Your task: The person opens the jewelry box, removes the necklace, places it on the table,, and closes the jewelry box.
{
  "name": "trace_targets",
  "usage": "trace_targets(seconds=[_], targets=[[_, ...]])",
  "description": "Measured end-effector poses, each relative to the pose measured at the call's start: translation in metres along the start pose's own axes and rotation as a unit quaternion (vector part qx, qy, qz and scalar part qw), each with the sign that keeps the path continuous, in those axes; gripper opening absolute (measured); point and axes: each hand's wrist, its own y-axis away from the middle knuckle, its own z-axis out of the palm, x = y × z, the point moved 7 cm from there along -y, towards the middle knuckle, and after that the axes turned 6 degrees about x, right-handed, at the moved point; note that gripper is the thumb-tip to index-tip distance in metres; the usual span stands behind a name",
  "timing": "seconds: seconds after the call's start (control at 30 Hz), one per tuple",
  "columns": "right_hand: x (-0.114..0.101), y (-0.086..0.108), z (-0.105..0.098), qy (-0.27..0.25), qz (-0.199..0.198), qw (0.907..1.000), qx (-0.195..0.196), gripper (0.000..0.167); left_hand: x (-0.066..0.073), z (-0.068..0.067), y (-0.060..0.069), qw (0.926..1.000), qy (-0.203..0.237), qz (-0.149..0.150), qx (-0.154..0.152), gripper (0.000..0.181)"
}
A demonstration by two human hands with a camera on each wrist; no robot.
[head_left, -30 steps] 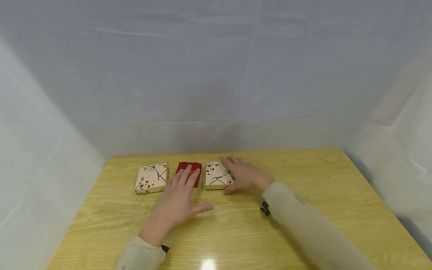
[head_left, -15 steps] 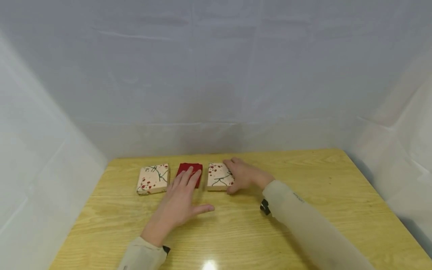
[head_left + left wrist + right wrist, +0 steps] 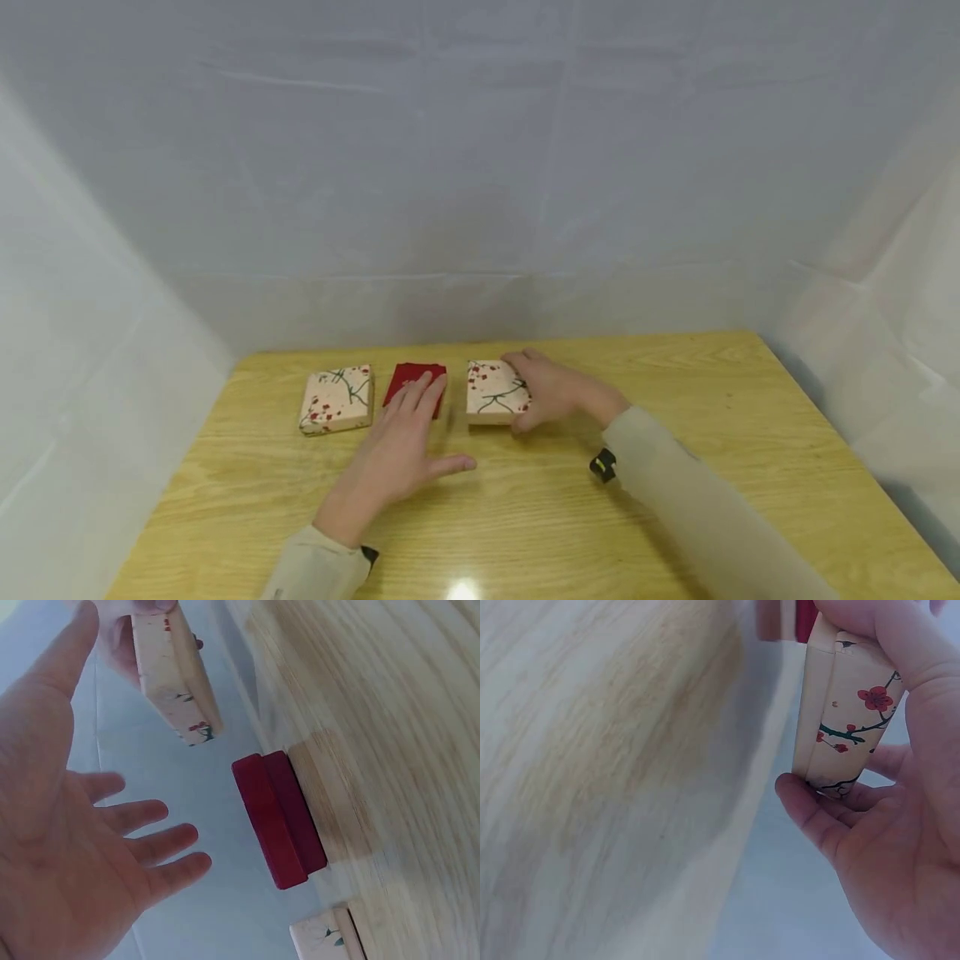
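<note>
My right hand [image 3: 555, 392] grips a cream box with red blossoms and green branches [image 3: 495, 390], thumb on one side and fingers on the other. The left wrist view shows this cream box raised off the wood. Fingers spread, my left hand [image 3: 397, 446] hovers in front of a dark red box [image 3: 411, 379] and partly covers it in the head view. A gap separates that hand from the red box [image 3: 274, 817] in the left wrist view. At the far left lies a second blossom-patterned cream box [image 3: 337, 400].
The light wooden table [image 3: 540, 517] carries the boxes near its back edge. Behind it hangs a pale grey sheet [image 3: 480, 167]. White sheeting stands along the left side [image 3: 90, 350] and the right side [image 3: 892, 333].
My right hand has closed around the right cream box and shifted it slightly right, lifting it. The left hand has barely moved; the red box and left cream box look the same.
</note>
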Motion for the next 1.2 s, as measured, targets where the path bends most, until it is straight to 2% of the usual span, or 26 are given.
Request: trace_targets(seconds=[0.1,0.2,0.43,0.53,0.8,0.93,1.2], targets=[[-0.003,0.009,-0.006,0.005,-0.011,0.9999,0.01,0.117,0.002,0.0,-0.001,0.9994,0.036,0.0,-0.004,0.128],[-0.007,0.018,-0.011,0.013,-0.023,0.9995,0.019,0.117,0.004,0.001,-0.002,0.9958,0.089,-0.012,-0.017,0.13],[-0.021,0.041,-0.019,0.002,-0.038,0.9989,0.028,0.117,0.009,0.014,-0.005,0.9753,0.201,-0.063,-0.067,0.135],[-0.026,0.05,-0.019,0.001,-0.041,0.9987,0.029,0.117,0.014,0.017,-0.006,0.968,0.229,-0.068,-0.075,0.135],[-0.04,0.072,-0.018,-0.011,-0.063,0.997,0.043,0.12,0.028,0.02,-0.002,0.956,0.28,-0.053,-0.07,0.128],[-0.04,0.081,-0.015,-0.012,-0.058,0.9972,0.046,0.12,0.033,0.024,-0.001,0.951,0.298,-0.044,-0.071,0.128],[-0.04,0.095,-0.012,-0.037,-0.035,0.9975,0.049,0.119,0.042,0.032,0.001,0.9501,0.302,-0.023,-0.073,0.131]])
